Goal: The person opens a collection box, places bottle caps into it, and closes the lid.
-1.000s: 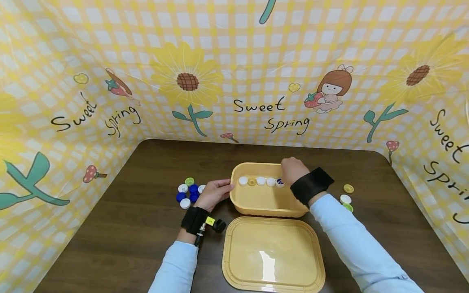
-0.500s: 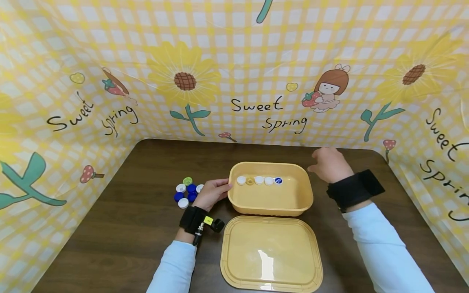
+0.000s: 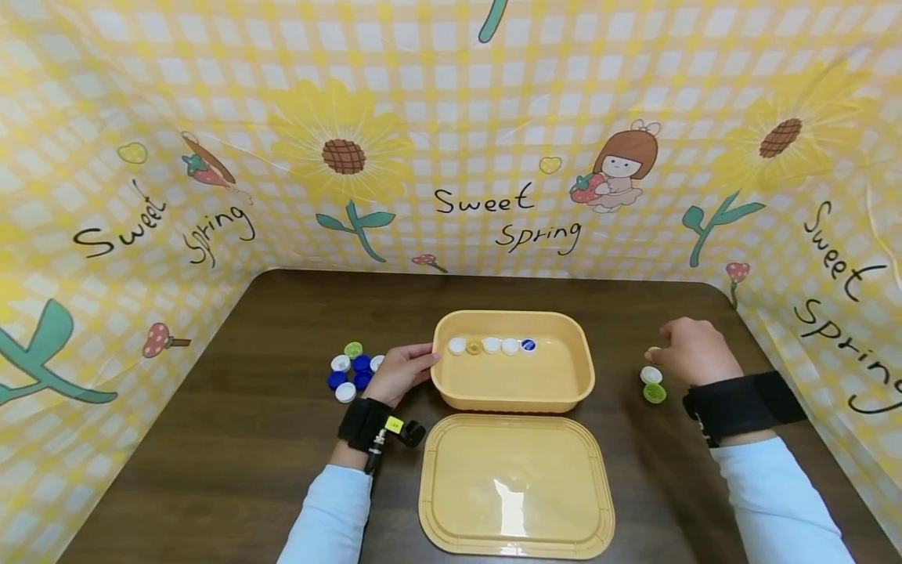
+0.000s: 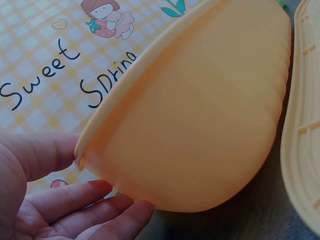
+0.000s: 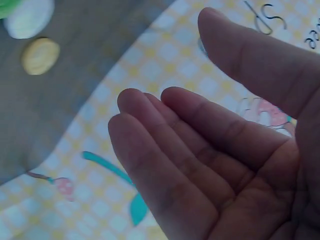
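Bottle caps [image 3: 491,345], five in number, lie in a row inside the yellow plastic tub [image 3: 513,377], toward its far side: white, yellow, white, white, and blue with white marking. The left hand [image 3: 397,376] grips the tub's left end, thumb at the rim, fingertips against the outer wall. The right hand [image 3: 701,352] is spread, thumb well apart from the fingers, grasping nothing; near it are a yellow cap [image 5: 41,56], a white cap [image 3: 651,375] and a green cap [image 3: 654,393] on the dark wood-grain table [image 3: 211,439]. A cluster of blue, white and green caps [image 3: 337,381] sits beside the left hand. The yellow lid [image 3: 486,470] lies flat in front of the tub
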`<state>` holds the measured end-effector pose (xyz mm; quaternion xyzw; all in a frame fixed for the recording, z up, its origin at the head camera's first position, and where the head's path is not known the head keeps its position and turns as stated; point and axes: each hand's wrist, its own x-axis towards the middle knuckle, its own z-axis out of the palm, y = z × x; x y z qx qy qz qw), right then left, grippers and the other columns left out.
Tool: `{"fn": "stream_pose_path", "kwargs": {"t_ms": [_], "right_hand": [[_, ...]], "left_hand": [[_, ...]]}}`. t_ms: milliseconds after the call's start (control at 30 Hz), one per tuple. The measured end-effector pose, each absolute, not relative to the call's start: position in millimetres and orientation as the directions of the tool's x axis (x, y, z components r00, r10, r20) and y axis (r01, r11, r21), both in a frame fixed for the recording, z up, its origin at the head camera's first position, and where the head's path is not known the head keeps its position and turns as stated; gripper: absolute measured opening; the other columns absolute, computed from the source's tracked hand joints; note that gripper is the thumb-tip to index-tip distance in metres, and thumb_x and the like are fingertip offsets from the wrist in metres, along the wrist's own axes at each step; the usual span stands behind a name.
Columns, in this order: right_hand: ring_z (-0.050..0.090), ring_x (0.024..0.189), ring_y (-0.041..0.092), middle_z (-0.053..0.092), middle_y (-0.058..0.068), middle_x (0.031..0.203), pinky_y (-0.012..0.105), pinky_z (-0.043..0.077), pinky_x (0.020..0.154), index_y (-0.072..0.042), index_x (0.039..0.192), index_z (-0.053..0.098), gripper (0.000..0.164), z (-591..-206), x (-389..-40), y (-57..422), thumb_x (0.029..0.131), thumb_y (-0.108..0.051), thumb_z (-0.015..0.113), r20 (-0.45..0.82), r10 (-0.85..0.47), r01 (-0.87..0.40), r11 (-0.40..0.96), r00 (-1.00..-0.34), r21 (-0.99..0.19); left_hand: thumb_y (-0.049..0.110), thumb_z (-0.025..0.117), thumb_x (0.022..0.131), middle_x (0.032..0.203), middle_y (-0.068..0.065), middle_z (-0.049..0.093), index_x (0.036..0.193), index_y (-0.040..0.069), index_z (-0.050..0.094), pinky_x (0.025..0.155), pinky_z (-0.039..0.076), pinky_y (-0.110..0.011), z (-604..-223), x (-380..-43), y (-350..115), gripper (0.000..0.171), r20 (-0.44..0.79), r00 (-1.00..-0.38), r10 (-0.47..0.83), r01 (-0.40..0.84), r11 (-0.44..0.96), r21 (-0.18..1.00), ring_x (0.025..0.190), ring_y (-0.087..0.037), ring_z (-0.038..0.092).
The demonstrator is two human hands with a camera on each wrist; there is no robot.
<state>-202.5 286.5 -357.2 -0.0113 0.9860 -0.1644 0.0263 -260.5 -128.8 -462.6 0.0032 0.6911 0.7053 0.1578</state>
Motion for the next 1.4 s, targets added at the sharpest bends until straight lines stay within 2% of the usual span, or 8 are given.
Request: {"fn": "stream_pose_path", "kwargs": {"t_ms": [67, 133, 233, 267, 533, 733, 933, 1400], "right_hand": [[0.056, 0.065, 0.033, 0.061, 0.02, 0.074, 0.042, 0.046, 0.057, 0.007, 0.085, 0.065, 0.03, -364.4, -198.3, 289.8, 0.085, -0.022, 0.072, -0.05, -0.026, -0.007, 0.942, -0.998, -0.334], [0.047, 0.055, 0.022, 0.05, 0.006, 0.061, 0.034, 0.038, 0.05, -0.002, 0.068, 0.059, 0.029, -372.0, -194.0, 291.8, 0.085, -0.022, 0.072, -0.052, -0.024, -0.005, 0.939, -0.998, -0.345], [0.035, 0.05, 0.016, 0.034, -0.005, 0.054, 0.029, 0.028, 0.048, -0.012, 0.056, 0.048, 0.039, -383.1, -189.4, 293.2, 0.085, -0.021, 0.072, -0.066, -0.017, 0.008, 0.934, -0.998, -0.357], [0.034, 0.05, 0.015, 0.033, -0.005, 0.054, 0.028, 0.027, 0.048, -0.013, 0.055, 0.047, 0.04, -386.6, -188.0, 293.8, 0.085, -0.021, 0.072, -0.071, -0.015, 0.012, 0.932, -0.997, -0.363], [0.04, 0.052, 0.017, 0.039, -0.004, 0.054, 0.029, 0.03, 0.05, -0.013, 0.055, 0.053, 0.036, -410.6, -185.0, 297.1, 0.084, -0.018, 0.072, -0.135, 0.014, 0.064, 0.926, -0.991, -0.371], [0.039, 0.049, 0.016, 0.035, -0.006, 0.05, 0.028, 0.029, 0.049, -0.014, 0.051, 0.05, 0.04, -422.3, -184.2, 297.7, 0.084, -0.018, 0.073, -0.148, 0.026, 0.081, 0.922, -0.989, -0.378], [0.041, 0.053, 0.019, 0.042, -0.003, 0.054, 0.03, 0.031, 0.051, -0.008, 0.058, 0.058, 0.031, -426.7, -184.9, 296.6, 0.082, -0.019, 0.074, -0.151, 0.032, 0.084, 0.933, -0.988, -0.351], [0.044, 0.053, 0.021, 0.047, -0.001, 0.053, 0.032, 0.034, 0.05, -0.009, 0.057, 0.058, 0.029, -430.0, -186.0, 296.5, 0.081, -0.014, 0.073, -0.13, 0.018, 0.062, 0.938, -0.991, -0.34]], "left_hand": [[0.006, 0.057, 0.098, 0.133, -0.027, 0.054, 0.134, -0.011, 0.05, 0.095, 0.048, -0.039, -462.6, -260.5, -129.9, 0.041, -0.215, -0.95, 0.226, -0.22, 0.004, 0.976, 0.119, -0.034, 0.055], [0.006, 0.057, 0.098, 0.133, -0.027, 0.053, 0.134, -0.011, 0.05, 0.095, 0.048, -0.039, -462.4, -260.4, -130.8, 0.041, -0.215, -0.95, 0.227, -0.221, 0.002, 0.975, 0.119, -0.034, 0.055], [0.007, 0.057, 0.098, 0.133, -0.027, 0.053, 0.134, -0.011, 0.05, 0.095, 0.048, -0.038, -462.1, -260.3, -131.5, 0.041, -0.22, -0.95, 0.222, -0.226, -0.002, 0.974, 0.119, -0.033, 0.055], [0.007, 0.057, 0.098, 0.133, -0.026, 0.054, 0.134, -0.011, 0.05, 0.094, 0.048, -0.038, -461.9, -260.1, -131.6, 0.041, -0.222, -0.95, 0.219, -0.228, -0.003, 0.974, 0.119, -0.033, 0.056], [0.007, 0.059, 0.097, 0.132, -0.025, 0.054, 0.134, -0.011, 0.051, 0.093, 0.049, -0.037, -463.2, -260.4, -132.4, 0.041, -0.229, -0.95, 0.211, -0.239, -0.023, 0.971, 0.117, -0.032, 0.057], [0.006, 0.057, 0.098, 0.134, -0.028, 0.052, 0.134, -0.011, 0.05, 0.095, 0.048, -0.038, -463.9, -260.6, -131.8, 0.041, -0.217, -0.948, 0.231, -0.228, -0.025, 0.973, 0.12, -0.035, 0.055], [0.008, 0.058, 0.098, 0.135, -0.028, 0.051, 0.135, -0.011, 0.049, 0.097, 0.046, -0.04, -463.2, -260.1, -131.1, 0.042, -0.222, -0.946, 0.236, -0.235, -0.025, 0.972, 0.122, -0.036, 0.053], [0.006, 0.058, 0.098, 0.132, -0.026, 0.054, 0.133, -0.011, 0.051, 0.095, 0.048, -0.039, -463.1, -260.8, -129.1, 0.04, -0.223, -0.95, 0.22, -0.231, -0.011, 0.973, 0.119, -0.034, 0.055]]}}
